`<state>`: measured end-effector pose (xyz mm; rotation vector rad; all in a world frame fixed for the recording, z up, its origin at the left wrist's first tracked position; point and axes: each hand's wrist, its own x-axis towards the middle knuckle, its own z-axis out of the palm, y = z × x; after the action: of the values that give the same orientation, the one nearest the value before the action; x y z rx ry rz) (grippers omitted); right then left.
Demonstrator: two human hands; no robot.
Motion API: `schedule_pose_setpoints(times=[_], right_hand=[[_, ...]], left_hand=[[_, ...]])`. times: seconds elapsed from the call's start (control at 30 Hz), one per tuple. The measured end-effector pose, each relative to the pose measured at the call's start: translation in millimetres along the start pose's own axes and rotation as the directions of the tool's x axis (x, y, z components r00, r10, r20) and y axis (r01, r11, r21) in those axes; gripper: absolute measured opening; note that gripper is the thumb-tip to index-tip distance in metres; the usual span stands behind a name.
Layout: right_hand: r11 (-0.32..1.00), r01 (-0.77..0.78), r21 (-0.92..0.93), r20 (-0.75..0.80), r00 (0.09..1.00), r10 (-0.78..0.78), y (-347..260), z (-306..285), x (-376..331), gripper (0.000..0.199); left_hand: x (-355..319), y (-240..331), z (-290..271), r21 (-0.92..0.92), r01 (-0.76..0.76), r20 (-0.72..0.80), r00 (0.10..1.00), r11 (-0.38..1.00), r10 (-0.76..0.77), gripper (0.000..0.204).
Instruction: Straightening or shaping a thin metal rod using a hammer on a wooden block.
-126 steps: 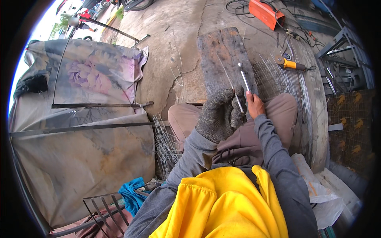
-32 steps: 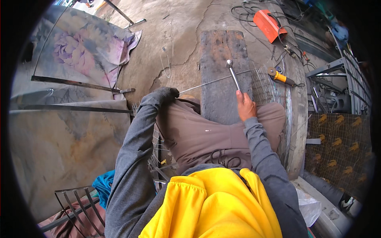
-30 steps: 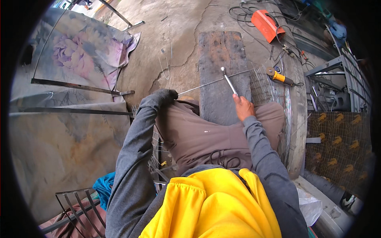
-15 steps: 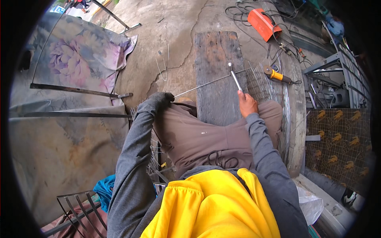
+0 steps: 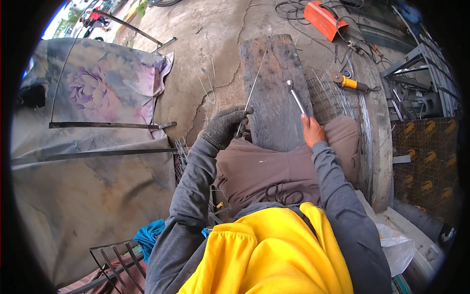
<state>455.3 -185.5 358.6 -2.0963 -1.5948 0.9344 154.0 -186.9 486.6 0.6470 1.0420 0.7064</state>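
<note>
My left hand point(image 5: 224, 128), in a dark grey glove, is closed around a thin metal rod point(image 5: 259, 68). The rod slants up and away over a worn wooden plank point(image 5: 274, 122) that runs out from between my legs. My right hand point(image 5: 312, 131) is bare and grips the near end of a shiny metal bar tool point(image 5: 296, 99). A short knobbed head tops its far end, over the plank's right side; its exact kind is unclear. Beyond my left hand, a bent U-shaped wire point(image 5: 209, 92) lies on the concrete.
A yellow angle grinder point(image 5: 350, 83) lies right of the plank, beside a bundle of thin metal rods point(image 5: 363, 122). Farther off sit an orange metal box point(image 5: 320, 20) and tangled cables. Flowered cloth point(image 5: 98, 90) and dark metal bars point(image 5: 107, 125) are at left; a metal frame point(image 5: 416, 63) stands right.
My left hand has come up and rightward from beside my leg. The rod has swung from lying across the plank to pointing away along it. The right hand still holds the tool.
</note>
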Motion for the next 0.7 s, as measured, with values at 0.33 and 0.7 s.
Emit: schedule_pose_setpoints(times=[0.33,0.7], right_hand=[[1.000,-0.001,-0.024,0.058,0.998,0.003,0,-4,1,0.063],[0.999,0.021,-0.032,0.066,0.998,-0.019,1,-5,1,0.063]], left_hand=[[29,27,108,-0.873,0.052,0.155,0.973,0.486,0.174,0.022],[45,41,112,-0.861,0.064,0.278,0.890,0.504,0.361,0.028]])
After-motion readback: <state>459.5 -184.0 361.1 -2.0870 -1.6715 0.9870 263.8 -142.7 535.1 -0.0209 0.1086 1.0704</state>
